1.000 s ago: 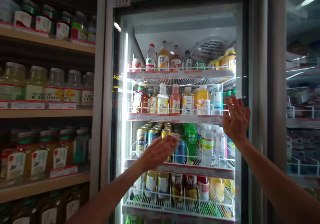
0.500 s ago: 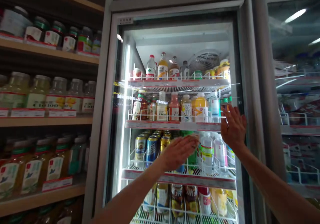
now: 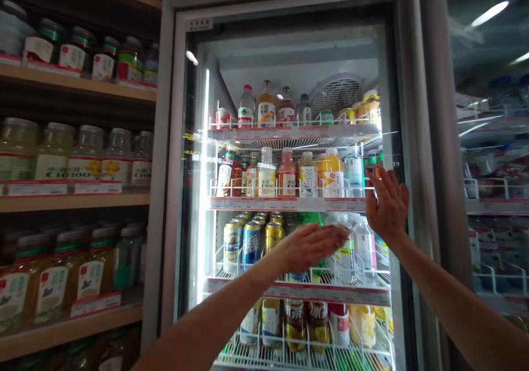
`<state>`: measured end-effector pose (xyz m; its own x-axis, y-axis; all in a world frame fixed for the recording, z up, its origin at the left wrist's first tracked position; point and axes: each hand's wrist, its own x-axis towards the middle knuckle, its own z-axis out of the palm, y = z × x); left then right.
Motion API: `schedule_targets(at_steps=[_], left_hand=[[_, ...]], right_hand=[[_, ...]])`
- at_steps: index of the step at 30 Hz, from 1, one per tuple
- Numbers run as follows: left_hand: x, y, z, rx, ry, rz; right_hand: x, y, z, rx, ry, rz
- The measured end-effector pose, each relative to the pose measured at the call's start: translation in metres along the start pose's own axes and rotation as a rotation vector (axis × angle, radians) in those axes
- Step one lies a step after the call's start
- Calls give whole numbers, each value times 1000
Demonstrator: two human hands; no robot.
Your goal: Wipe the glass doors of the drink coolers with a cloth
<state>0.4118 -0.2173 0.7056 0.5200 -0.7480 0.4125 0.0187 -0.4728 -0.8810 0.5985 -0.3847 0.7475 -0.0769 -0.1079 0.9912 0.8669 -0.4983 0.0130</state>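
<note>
A lit drinks fridge with a closed glass door (image 3: 289, 46) fills the middle of the view. My right hand (image 3: 387, 203) is raised against or just before the right side of the glass, fingers apart, palm toward the door. Beside the door's right edge runs a metal frame (image 3: 417, 139). My left hand (image 3: 316, 245) is stretched out flat in front of the third shelf, with nothing in it. Whether it touches the glass I cannot tell. Behind it are beer cans (image 3: 251, 244) and clear bottles (image 3: 345, 258), partly hidden by the hand.
Left of the fridge, wooden shelves (image 3: 74, 201) carry rows of jars and juice bottles (image 3: 53, 288). Inside the fridge, wire racks hold more bottles, such as a red juice bottle (image 3: 287, 170). Another glass-doored fridge (image 3: 487, 156) stands to the right.
My left hand has moved right, toward my right hand. My right hand stays at nearly the same spot by the door's right side. The view has shifted slightly.
</note>
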Motion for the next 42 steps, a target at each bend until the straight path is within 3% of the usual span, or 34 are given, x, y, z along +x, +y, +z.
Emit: schedule_targets(at_steps=[2,5,7,9,13,14,15,17,19,21,22,23,26,28,30,33,35,37,39,42], left_hand=[[-10,-35,-9,59,105,-228],[-26,-100,-21,192,372,-746],[-23,-116,-21,239,473,-946],[-7,-100,-14,210,447,-891],[26,-45,2,63,162,-270],[28,-44,3,47,109,-182],[26,-50,2,42,81,-177],[17,-82,-6,56,129,-385],[8,-119,-14,95,293,-734],[11,-137,-16,126,435,-978],[17,-134,-14,129,452,-983],[26,-124,-10,122,423,-895],[56,-79,3,65,170,-366],[63,-67,5,43,48,-198],[50,-86,-3,47,61,-330],[14,-140,-23,85,274,-806],[-2,-156,-27,107,403,-988],[1,-138,-22,100,407,-872],[17,-94,-10,70,304,-581],[37,-34,5,50,143,-271]], right_hand=[[0,-1,0,6,-2,8],[1,-2,-1,-2,1,4],[2,-2,-2,-12,3,-5],[2,-2,-2,-20,6,-11],[2,-2,-2,-13,29,-18],[2,-2,-1,-7,32,-19],[2,-2,-1,-1,31,-18],[2,-2,0,5,32,-18],[1,-2,0,0,38,-24],[2,-2,0,-14,45,-32],[2,-2,0,-21,46,-35],[2,-1,0,-26,45,-38],[2,0,0,-33,47,-48],[2,1,0,-31,54,-53],[2,1,1,-28,67,-50],[2,0,1,-24,54,-40],[2,-2,0,-30,33,-32],[2,-3,-2,-38,23,-24],[2,-3,-2,-42,23,-21],[1,-2,-1,-32,23,-15]])
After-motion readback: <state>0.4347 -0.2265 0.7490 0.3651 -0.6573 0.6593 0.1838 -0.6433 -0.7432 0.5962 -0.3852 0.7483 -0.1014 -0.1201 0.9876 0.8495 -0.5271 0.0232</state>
